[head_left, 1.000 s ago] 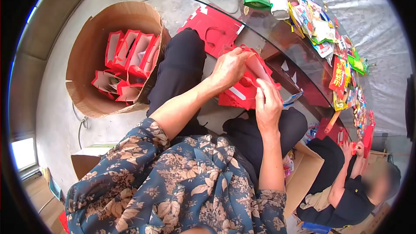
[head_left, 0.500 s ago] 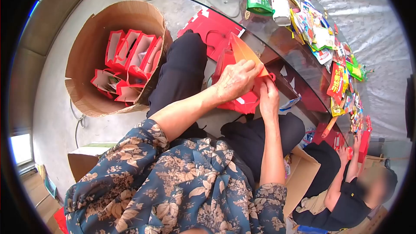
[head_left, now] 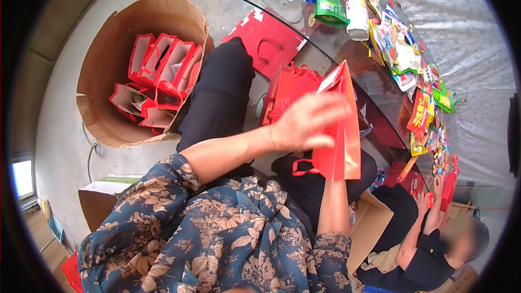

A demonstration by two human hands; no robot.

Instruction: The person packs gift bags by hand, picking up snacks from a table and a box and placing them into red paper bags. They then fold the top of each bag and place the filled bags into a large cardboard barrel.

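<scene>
A red paper gift bag (head_left: 342,135) is raised over my lap, its sides partly unfolded. Its ribbon handle (head_left: 305,168) hangs toward me at the lower left. My left hand (head_left: 306,122), smeared by motion, is open against the bag's left side, with thumb and fingers apart. From below, my right forearm (head_left: 334,211) runs up to the bag's near edge, where the bag hides my right hand and its fingers. Beyond my left hand, more red gift bags (head_left: 290,89) stand bunched between my knees and the table.
On my left a large cardboard box (head_left: 141,8) holds several red gift bags (head_left: 163,65). Snack packets (head_left: 328,0) cover the glass table's (head_left: 320,49) far side. A flat red bag (head_left: 266,43) shows beneath the glass. Another person (head_left: 429,260) sits at the right, hands at the table.
The folded bag has widened and swung upright toward me. My left hand has let go of its edge and shifted slightly; my right hand has gone from view behind the bag.
</scene>
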